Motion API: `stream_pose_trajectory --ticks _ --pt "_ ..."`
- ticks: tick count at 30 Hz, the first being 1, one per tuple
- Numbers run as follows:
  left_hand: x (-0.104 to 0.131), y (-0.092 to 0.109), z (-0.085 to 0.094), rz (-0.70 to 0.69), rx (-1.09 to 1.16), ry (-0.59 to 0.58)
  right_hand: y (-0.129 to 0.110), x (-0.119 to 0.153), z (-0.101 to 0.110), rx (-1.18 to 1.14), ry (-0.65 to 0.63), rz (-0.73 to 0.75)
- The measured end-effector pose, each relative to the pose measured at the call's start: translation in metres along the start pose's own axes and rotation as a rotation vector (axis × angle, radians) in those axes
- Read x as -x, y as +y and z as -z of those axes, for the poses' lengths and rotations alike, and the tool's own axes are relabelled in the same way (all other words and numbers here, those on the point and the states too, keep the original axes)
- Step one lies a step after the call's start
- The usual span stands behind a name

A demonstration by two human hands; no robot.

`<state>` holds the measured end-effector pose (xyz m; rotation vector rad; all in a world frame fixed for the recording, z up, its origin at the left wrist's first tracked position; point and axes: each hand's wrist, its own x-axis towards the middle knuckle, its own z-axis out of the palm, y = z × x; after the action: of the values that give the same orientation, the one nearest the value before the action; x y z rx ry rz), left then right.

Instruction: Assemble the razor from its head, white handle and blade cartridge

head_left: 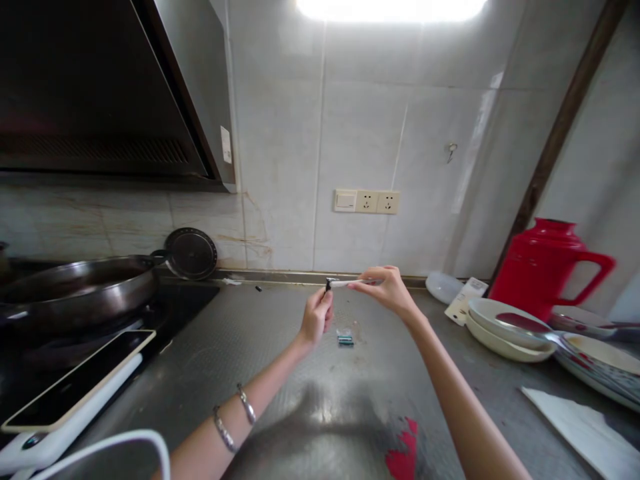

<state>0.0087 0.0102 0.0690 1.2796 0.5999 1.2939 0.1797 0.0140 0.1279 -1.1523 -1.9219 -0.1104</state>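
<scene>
My left hand (317, 316) is closed around the dark handle of what looks like a razor (329, 285), held upright with its small head above my thumb. My right hand (386, 287) pinches a slim white stick, seemingly a toothbrush (341, 284), lying level. Its left end meets the razor's head; whether they touch or just overlap, I cannot tell. Below both hands, a small teal and clear piece (345, 339), like a blade cartridge, rests on the metal counter (270, 373). Most of the razor's handle is hidden in my left fist.
Left, a pan (85, 287) sits on the black stove, near a phone (83, 380) on a white stand with a cable. At right are a red thermos jug (540, 273), stacked bowls (505, 333), plates and white paper (585, 427). A range hood (195, 87) overhangs the stove.
</scene>
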Motion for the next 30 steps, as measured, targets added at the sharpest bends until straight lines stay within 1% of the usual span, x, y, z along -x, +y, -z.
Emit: stream_pose_trajectory --ticks 3,9,14,20,22,27,30 --pt "-0.002 -0.001 0.003 0.015 0.021 -0.004 0.005 0.001 0.000 0.018 0.001 -0.016" --pt "-0.003 -0.004 0.005 0.038 0.040 -0.011 -0.003 0.000 -0.013 0.027 0.052 0.042" --pt "-0.004 -0.005 0.006 0.040 0.049 -0.030 0.005 0.001 -0.007 0.057 0.038 0.012" --pt "-0.004 -0.006 0.005 0.045 0.052 -0.020 -0.008 0.000 -0.013 0.051 0.048 0.010" --pt "-0.004 -0.006 0.005 0.039 0.054 -0.022 -0.007 0.000 -0.012 0.048 0.044 0.003" --pt "-0.003 -0.005 0.004 0.028 0.047 -0.016 0.005 0.001 -0.004 0.051 0.020 -0.004" --pt "-0.003 -0.007 0.003 0.026 0.030 -0.002 -0.001 0.002 -0.007 0.053 0.037 -0.001"
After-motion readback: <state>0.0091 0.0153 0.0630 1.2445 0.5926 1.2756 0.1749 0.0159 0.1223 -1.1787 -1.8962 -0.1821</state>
